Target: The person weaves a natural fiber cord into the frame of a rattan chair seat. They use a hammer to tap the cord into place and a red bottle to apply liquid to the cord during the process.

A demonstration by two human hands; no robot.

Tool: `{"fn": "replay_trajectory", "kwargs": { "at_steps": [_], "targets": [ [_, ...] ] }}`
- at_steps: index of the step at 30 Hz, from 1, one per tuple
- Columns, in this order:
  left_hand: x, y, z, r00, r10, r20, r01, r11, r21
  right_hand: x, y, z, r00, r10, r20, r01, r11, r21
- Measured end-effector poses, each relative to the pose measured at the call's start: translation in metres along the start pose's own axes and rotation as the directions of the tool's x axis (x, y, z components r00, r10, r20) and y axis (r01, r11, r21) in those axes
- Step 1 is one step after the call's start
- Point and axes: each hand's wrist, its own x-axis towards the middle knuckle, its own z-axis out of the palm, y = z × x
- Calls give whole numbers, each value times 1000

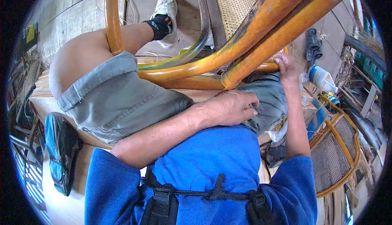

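A rattan furniture frame (179, 70) of bent, glossy orange-yellow poles leans across my lap, with dark scorched-looking patches on some bends. Several poles meet at a joint above my thighs. Just below that joint my left hand (233, 107) rests by my grey shorts, its fingers curled; whatever may lie in them is hidden. Farther right, my right hand (288, 70) is closed at a low crosswise pole of the frame, fingers bent over it.
A woven cane panel (239, 4) lies beyond the poles. A rattan piece with mesh (332, 155) stands at the right, near a white container (322, 79) and a dark sandal (312, 45). At left, a blue-and-black bag (59, 153) rests on the wooden bench (87, 163).
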Motion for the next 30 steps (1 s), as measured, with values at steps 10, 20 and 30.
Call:
{"fn": "replay_trajectory", "kwargs": {
  "at_steps": [10,20,30],
  "targets": [
    [0,2,-2,1000,-19,23,19,1000,10,4,-6,-5,999,-20,35,21,999,-25],
    [0,0,-1,1000,-3,3,3,1000,-30,30,-7,-21,951,-39,306,77,991,-113],
    [0,2,-2,999,-35,41,34,999,31,50,2,-23,856,49,515,-4,996,-88]
  ]
}}
